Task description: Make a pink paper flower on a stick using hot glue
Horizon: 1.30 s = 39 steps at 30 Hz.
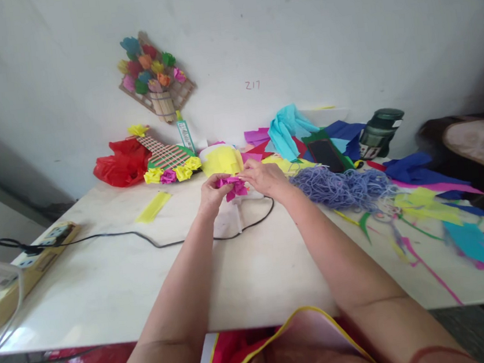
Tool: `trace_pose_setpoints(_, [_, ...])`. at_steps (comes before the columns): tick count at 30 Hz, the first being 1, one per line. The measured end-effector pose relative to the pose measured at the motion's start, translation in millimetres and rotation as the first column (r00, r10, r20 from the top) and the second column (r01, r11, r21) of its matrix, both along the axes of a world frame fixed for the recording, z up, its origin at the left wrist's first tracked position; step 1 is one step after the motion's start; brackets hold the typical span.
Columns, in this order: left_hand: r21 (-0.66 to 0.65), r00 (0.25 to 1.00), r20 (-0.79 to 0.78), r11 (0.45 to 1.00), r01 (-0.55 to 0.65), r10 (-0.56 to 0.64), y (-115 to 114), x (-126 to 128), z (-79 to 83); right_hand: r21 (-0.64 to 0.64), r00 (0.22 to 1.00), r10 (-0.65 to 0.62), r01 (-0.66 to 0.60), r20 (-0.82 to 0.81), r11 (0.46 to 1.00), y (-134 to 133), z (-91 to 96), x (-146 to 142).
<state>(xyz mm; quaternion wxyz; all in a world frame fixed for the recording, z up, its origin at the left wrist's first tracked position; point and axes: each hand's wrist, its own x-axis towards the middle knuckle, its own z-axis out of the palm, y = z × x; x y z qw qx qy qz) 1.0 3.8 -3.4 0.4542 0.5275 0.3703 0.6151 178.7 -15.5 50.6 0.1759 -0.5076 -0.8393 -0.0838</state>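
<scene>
A magenta crepe-paper flower is held over the middle of the table. My left hand pinches its left side between thumb and fingers. At the flower's upper right edge, the fingertips of my right hand are pinched together on it; the exact spot they grip is too small to make out. Just below both hands lies a whitish object at the end of a black cord, its kind unclear. Behind the hands rests a stack of yellow paper.
A stick-made guitar shape with paper flowers stands back left, near a red bag. At left lies a power strip. Tangled purple yarn, a phone, a dark bottle and paper scraps crowd the right.
</scene>
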Motion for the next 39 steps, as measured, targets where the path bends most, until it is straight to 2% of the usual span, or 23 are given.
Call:
trace_pose_setpoints(5, [-0.004, 1.000, -0.005, 1.000, 0.001, -0.001, 1.2, -1.5, -0.5, 0.025, 0.999, -0.010, 0.008, 0.051, 1.000, -0.9, -0.8, -0.3])
trace_pose_setpoints(13, [-0.016, 0.999, -0.022, 1.000, -0.027, 0.027, 3.8, -5.3, -2.8, -0.023, 0.988, -0.026, 0.030, 0.150, 0.999, -0.6, 0.1, 6.5])
trace_pose_setpoints(25, [0.001, 0.994, -0.094, 0.998, -0.061, 0.061, 4.1, -4.1, -3.0, -0.091, 0.995, -0.038, 0.046, 0.089, 0.995, 1.1, 7.3, 11.0])
trace_pose_setpoints(32, [-0.016, 0.992, -0.100, 0.996, -0.083, 0.081, 4.7, -4.8, -3.2, -0.129, 0.997, -0.068, 0.064, -0.022, 0.990, 3.1, 8.5, 16.1])
trace_pose_setpoints(39, [0.006, 0.990, -0.085, 0.994, -0.111, 0.111, 8.5, -5.4, -7.7, -0.219, 0.993, -0.120, 0.122, 0.020, 0.968, 7.7, 9.6, 32.3])
